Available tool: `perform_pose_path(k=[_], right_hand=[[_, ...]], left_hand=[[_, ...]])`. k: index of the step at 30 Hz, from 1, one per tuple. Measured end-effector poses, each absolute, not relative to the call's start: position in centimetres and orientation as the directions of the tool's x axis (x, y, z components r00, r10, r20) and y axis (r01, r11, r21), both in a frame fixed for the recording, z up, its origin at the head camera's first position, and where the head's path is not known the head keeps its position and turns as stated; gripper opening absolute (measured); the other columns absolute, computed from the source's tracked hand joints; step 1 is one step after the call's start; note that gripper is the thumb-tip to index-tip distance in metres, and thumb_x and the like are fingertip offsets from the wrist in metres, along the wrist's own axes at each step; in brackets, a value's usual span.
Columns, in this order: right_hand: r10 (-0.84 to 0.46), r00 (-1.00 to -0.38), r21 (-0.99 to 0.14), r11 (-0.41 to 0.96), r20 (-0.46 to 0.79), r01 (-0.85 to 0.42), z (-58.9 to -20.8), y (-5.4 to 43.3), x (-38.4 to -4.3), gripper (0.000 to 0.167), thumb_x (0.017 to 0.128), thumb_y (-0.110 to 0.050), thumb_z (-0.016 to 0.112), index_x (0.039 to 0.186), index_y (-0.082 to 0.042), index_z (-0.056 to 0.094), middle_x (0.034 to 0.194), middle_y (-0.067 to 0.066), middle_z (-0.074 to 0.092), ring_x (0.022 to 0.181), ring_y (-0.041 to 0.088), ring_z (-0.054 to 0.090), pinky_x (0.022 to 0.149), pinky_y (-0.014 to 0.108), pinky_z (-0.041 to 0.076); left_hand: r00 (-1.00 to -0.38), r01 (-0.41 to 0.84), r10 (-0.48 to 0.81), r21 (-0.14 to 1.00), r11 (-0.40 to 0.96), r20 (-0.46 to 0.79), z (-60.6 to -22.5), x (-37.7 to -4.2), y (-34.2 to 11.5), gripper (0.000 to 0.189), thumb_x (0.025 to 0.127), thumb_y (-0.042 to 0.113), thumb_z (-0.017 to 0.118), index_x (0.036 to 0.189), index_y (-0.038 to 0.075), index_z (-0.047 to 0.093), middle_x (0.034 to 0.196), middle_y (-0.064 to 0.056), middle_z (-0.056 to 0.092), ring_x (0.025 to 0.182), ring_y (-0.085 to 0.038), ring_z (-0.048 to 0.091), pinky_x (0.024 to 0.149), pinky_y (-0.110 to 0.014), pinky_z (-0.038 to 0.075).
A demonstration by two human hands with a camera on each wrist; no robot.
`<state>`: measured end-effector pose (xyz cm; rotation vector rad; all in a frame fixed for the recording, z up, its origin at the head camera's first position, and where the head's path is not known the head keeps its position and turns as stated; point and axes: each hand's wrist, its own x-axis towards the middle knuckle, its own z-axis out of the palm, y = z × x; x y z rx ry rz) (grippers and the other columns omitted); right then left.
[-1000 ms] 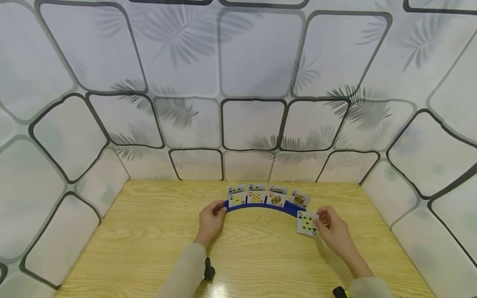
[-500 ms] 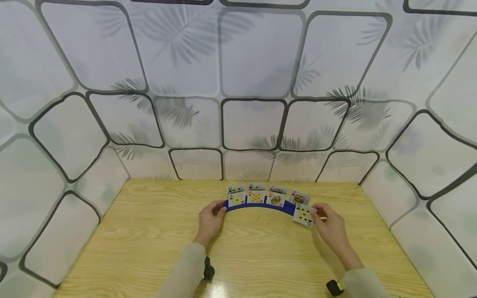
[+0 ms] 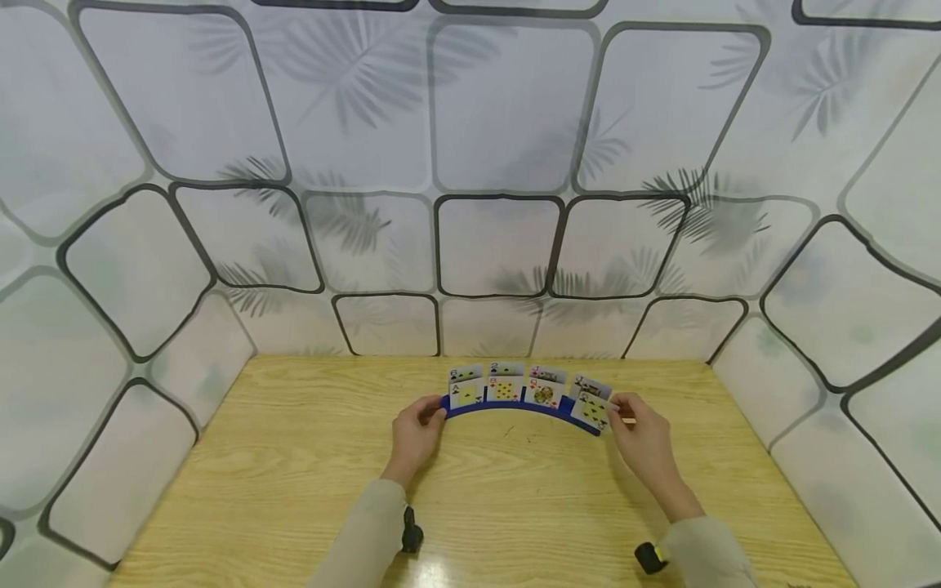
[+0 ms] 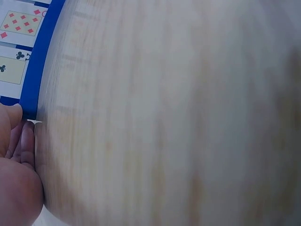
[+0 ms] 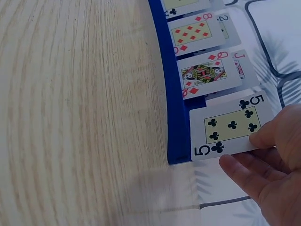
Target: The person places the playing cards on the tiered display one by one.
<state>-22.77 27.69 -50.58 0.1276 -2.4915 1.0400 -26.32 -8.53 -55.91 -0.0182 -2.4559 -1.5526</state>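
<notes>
A curved blue playing card holder (image 3: pixel 507 405) lies near the back of the table, with cards standing in two rows. At its left end, my left hand (image 3: pixel 415 433) grips the tip between thumb and fingers. My right hand (image 3: pixel 645 441) pinches the five of clubs (image 5: pixel 225 126) by its outer edge, with the card's lower edge at the front row of the holder's right end. To its left in the front row stand the queen of diamonds (image 5: pixel 204 75), eight of diamonds (image 5: pixel 192 34) and ace of clubs (image 3: pixel 466 394). The five covers much of a jack (image 3: pixel 592 384) behind it.
In the back row, a six (image 3: pixel 466 373), a two (image 3: pixel 507 368) and another jack (image 3: pixel 547 373) peek over the front cards. The wooden table (image 3: pixel 507 506) meets patterned fabric walls (image 3: pixel 500 245) at the back and sides.
My right hand has carried the five of clubs up and left, from in front of the holder's right end onto its front row. The left hand stays at the holder's left tip.
</notes>
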Motion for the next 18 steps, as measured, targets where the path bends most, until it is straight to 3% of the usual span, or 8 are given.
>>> perform_pose_path(k=[18], right_hand=[[0.072,-0.894,-0.652,0.71,0.442,-0.265,-51.1,26.6,-23.8,0.012,0.096,0.006,0.068,0.107,0.004,0.068,0.099,0.022,0.076,0.093,0.04,0.075,0.073,0.047,0.066]], left_hand=[[-0.97,0.153,-0.109,0.889,0.432,0.219,-56.2,-26.4,-8.6,0.024,0.101,0.004,0.069,0.124,0.001,0.074,0.116,-0.017,0.078,0.102,-0.031,0.074,0.092,-0.045,0.062]])
